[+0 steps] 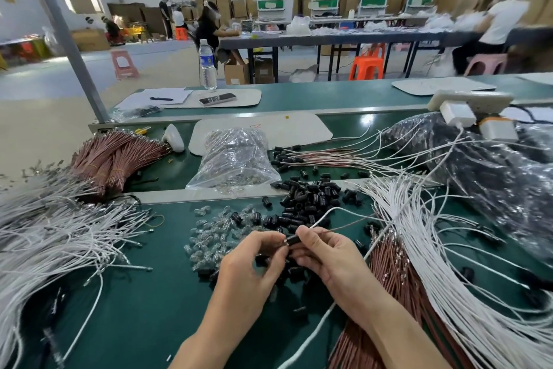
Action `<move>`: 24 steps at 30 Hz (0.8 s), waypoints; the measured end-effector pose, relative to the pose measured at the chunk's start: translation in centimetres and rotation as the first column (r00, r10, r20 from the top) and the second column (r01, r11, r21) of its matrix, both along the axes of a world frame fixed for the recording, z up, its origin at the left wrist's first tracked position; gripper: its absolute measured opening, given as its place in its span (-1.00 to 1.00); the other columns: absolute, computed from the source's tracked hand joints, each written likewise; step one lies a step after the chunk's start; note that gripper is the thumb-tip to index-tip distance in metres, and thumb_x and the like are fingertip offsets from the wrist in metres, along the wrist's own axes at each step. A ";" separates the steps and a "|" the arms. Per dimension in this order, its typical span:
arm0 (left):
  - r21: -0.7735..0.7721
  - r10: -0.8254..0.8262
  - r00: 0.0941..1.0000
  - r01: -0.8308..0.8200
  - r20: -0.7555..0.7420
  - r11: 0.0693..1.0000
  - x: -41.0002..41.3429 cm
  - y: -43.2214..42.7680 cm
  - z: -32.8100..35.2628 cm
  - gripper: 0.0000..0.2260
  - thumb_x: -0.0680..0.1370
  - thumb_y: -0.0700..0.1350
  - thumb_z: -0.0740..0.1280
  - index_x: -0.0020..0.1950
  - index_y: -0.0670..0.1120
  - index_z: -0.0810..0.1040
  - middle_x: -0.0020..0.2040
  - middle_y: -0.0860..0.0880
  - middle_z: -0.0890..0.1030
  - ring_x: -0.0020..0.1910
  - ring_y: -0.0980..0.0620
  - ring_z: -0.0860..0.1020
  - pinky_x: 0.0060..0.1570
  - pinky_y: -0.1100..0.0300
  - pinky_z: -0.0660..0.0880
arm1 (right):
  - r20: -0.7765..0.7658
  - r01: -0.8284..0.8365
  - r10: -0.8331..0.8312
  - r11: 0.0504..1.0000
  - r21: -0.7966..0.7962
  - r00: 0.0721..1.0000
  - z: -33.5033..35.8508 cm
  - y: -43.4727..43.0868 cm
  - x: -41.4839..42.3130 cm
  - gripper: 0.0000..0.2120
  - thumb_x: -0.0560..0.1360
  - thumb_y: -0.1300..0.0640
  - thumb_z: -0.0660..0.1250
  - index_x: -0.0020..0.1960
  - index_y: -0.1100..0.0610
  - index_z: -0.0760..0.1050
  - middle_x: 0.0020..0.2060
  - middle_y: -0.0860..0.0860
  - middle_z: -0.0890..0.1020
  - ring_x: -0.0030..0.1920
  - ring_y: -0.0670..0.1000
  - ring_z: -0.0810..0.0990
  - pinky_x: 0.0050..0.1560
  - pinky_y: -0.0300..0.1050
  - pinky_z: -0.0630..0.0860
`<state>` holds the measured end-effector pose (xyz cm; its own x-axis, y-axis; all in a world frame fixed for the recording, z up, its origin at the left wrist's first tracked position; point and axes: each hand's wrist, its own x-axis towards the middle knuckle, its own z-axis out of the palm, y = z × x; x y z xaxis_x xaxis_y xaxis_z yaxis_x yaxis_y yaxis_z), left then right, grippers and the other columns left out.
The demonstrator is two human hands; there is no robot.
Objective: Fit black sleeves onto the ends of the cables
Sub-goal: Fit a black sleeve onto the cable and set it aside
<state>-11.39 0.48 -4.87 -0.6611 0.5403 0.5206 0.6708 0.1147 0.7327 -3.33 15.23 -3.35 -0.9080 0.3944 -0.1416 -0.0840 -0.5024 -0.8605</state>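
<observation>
We are pinching the sleeve in our right hand and the tip of the cable in our left hand, risking bending it between them.

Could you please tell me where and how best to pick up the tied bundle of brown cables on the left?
I would grip the brown cable bundle around its yellow band, coming down from above across its length. It lies flat, the band holds the strands tight there, and the terminal ends fan out loosely toward the back.
</observation>
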 end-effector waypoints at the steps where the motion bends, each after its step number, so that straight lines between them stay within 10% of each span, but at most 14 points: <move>1: -0.003 0.004 1.000 -0.004 -0.022 1.000 -0.2 0.1 0.1 -0.69 0.53 -0.17 0.48 0.09 0.23 0.55 0.02 0.29 0.64 0.01 0.27 0.63 0.00 0.48 0.47 | 0.002 -0.002 0.002 1.000 0.008 1.000 0.1 0.0 -0.1 -0.76 0.32 -0.04 0.57 -0.17 0.13 0.74 -0.17 0.19 0.72 -0.22 0.00 0.70 -0.19 -0.27 0.61; 24: 0.059 0.043 0.999 -0.044 0.032 0.997 0.1 0.3 -0.2 -0.84 0.45 -0.02 0.45 -0.02 0.22 0.61 -0.05 0.31 0.67 -0.06 0.29 0.65 -0.06 0.48 0.48 | -0.033 -0.080 0.082 0.996 0.040 0.996 -0.6 0.2 0.0 -0.60 0.23 -0.16 0.68 -0.12 0.11 0.74 -0.16 0.15 0.73 -0.14 0.00 0.72 -0.09 -0.25 0.62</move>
<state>-11.34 0.82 -5.05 -0.6994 0.4793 0.5302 0.6433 0.0988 0.7592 -3.30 15.41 -4.00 -0.9412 0.3238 -0.0960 -0.0740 -0.4750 -0.8769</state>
